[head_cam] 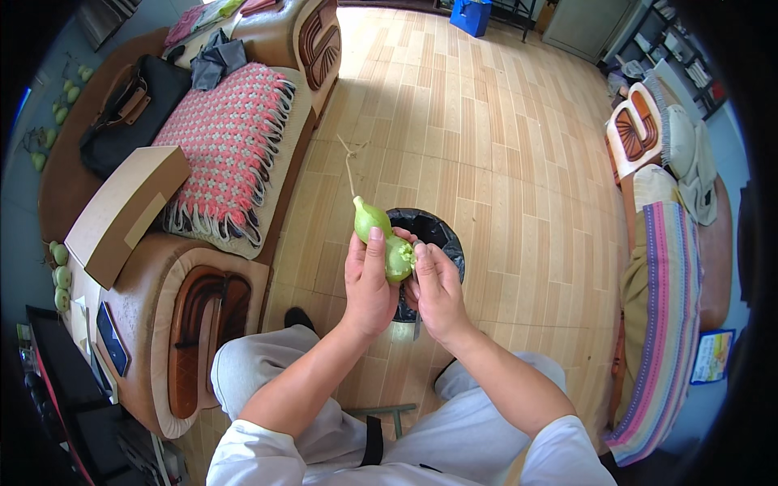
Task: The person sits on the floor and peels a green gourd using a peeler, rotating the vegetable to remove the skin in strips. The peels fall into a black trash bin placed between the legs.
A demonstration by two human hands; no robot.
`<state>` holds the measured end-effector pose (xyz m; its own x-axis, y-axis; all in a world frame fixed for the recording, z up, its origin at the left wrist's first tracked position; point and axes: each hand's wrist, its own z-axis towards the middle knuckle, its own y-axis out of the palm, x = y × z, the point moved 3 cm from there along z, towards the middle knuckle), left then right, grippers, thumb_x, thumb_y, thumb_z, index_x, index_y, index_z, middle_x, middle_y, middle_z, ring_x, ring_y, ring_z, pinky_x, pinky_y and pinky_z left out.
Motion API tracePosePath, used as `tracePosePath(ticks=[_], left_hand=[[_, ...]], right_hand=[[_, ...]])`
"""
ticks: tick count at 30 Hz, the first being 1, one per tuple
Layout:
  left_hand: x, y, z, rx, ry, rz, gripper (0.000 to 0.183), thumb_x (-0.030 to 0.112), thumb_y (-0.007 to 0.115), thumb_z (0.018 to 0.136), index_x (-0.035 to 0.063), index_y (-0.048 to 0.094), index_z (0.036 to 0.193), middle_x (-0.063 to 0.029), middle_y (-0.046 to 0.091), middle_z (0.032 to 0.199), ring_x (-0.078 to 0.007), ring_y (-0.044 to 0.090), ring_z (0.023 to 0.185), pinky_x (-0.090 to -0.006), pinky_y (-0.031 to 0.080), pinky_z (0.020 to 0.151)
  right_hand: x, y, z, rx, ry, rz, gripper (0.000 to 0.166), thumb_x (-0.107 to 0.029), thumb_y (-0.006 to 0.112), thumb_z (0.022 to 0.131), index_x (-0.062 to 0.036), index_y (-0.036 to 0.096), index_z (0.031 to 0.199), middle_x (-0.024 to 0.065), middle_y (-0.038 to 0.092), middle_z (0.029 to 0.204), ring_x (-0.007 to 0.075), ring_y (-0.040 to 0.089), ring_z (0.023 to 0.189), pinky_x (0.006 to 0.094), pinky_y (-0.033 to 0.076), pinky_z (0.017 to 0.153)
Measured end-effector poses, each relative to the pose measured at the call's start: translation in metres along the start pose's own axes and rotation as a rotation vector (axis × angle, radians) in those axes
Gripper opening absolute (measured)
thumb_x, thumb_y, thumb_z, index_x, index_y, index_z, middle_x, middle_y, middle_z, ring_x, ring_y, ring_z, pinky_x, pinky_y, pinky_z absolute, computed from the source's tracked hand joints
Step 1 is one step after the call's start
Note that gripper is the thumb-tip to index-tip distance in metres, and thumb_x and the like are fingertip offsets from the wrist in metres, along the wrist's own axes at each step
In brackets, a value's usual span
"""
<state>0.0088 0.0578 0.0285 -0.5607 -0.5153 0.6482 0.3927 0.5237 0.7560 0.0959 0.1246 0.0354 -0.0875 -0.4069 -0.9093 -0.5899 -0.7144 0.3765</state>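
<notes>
My left hand [368, 282] grips a green bottle gourd [372, 220] with a long dry stem [351, 173] pointing away from me. Pale scraped patches with curled shreds show on the right side of its lower bulb. Held in my right hand [436, 288] is a thin metal tool [417, 327], perhaps a small knife; its upper end meets the scraped patch and the rest sticks out below my fingers. Both hands are above a round bin with a black plastic liner [447, 234]. My hands hide much of the bin and part of the tool.
To the left stands a brown sofa [127, 255] bearing a pink crocheted blanket [228, 133], a black bag [140, 103], a cardboard box [130, 209] and a phone [113, 338]. Another sofa with a striped cloth [662, 322] is on the right. Farther off, a blue bag [470, 17] stands on the floor.
</notes>
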Motion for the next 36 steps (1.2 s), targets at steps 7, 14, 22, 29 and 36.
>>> tracePosePath(ticks=[7, 14, 22, 29, 36], left_hand=[[0.002, 0.002, -0.002, 0.033, 0.139, 0.223, 0.028, 0.031, 0.051, 0.113, 0.0055, 0.049, 0.125, -0.009, 0.066, 0.111, -0.0136, 0.065, 0.097, -0.0304, 0.055, 0.086], [0.011, 0.0, -0.009, 0.026, 0.366, 0.663, 0.036, 0.023, 0.054, 0.112, 0.0034, 0.042, 0.138, -0.0103, 0.068, 0.113, -0.0164, 0.066, 0.097, -0.0321, 0.055, 0.086], [0.014, 0.002, -0.006, 0.001, 0.3, 0.661, 0.042, 0.021, 0.058, 0.11, 0.0043, 0.04, 0.144, -0.0123, 0.067, 0.122, -0.0201, 0.066, 0.11, -0.0348, 0.054, 0.096], [0.016, 0.008, 0.001, 0.032, -0.029, 0.059, 0.034, 0.032, 0.055, 0.111, 0.0095, 0.048, 0.136, -0.0162, 0.062, 0.137, -0.0259, 0.064, 0.123, -0.0415, 0.055, 0.103], [0.009, -0.006, 0.004, 0.036, -0.078, -0.017, 0.043, 0.048, 0.05, 0.111, 0.0099, 0.051, 0.131, -0.0125, 0.068, 0.116, -0.0243, 0.067, 0.112, -0.0413, 0.057, 0.097]], right_hand=[[0.009, -0.004, 0.003, 0.0, -0.1, -0.179, 0.035, -0.042, 0.045, 0.115, -0.0138, 0.048, 0.094, -0.0064, 0.043, 0.066, 0.0032, 0.038, 0.05, 0.0232, 0.03, 0.044], [0.005, -0.001, 0.002, 0.03, -0.126, -0.265, 0.039, -0.038, 0.049, 0.114, -0.0084, 0.049, 0.089, -0.0059, 0.042, 0.073, 0.0025, 0.038, 0.067, 0.0242, 0.033, 0.057], [-0.003, 0.001, 0.001, -0.012, 0.093, 0.073, 0.038, -0.042, 0.048, 0.114, -0.0133, 0.047, 0.089, -0.0044, 0.045, 0.069, 0.0052, 0.04, 0.056, 0.0243, 0.032, 0.05], [-0.004, -0.007, 0.003, -0.044, 0.053, 0.152, 0.034, -0.042, 0.044, 0.115, -0.0152, 0.051, 0.094, -0.0041, 0.043, 0.067, 0.0056, 0.038, 0.054, 0.0229, 0.029, 0.048], [0.001, -0.001, 0.0, -0.085, 0.094, 0.114, 0.037, -0.045, 0.046, 0.114, -0.0158, 0.048, 0.092, -0.0044, 0.044, 0.067, 0.0052, 0.038, 0.054, 0.0228, 0.03, 0.049]])
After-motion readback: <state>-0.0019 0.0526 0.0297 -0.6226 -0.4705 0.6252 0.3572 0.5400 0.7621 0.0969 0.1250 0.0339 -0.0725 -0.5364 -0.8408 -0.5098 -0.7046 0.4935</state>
